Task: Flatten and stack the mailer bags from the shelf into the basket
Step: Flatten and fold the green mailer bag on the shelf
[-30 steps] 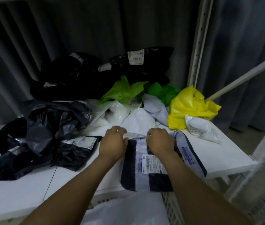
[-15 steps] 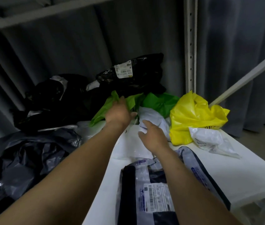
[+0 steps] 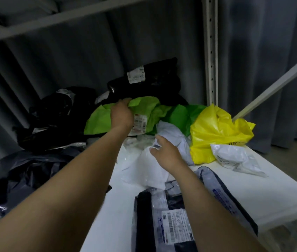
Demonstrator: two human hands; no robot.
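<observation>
My left hand grips the light green mailer bag at the back of the white shelf; the bag is lifted and shows a white label. My right hand hovers with relaxed fingers over crumpled white mailer bags in the middle. A flattened grey and black mailer bag with a label lies at the shelf's front edge, partly under my right forearm. The basket is out of view.
Black mailer bags are heaped at the back, dark grey ones at the left. A darker green bag, a yellow bag and a small white bag lie at the right. A shelf upright stands behind.
Both hands left the grey and black bag and reached back. My left hand took hold of the light green bag and lifted it; my right hand moved over the white bags.
</observation>
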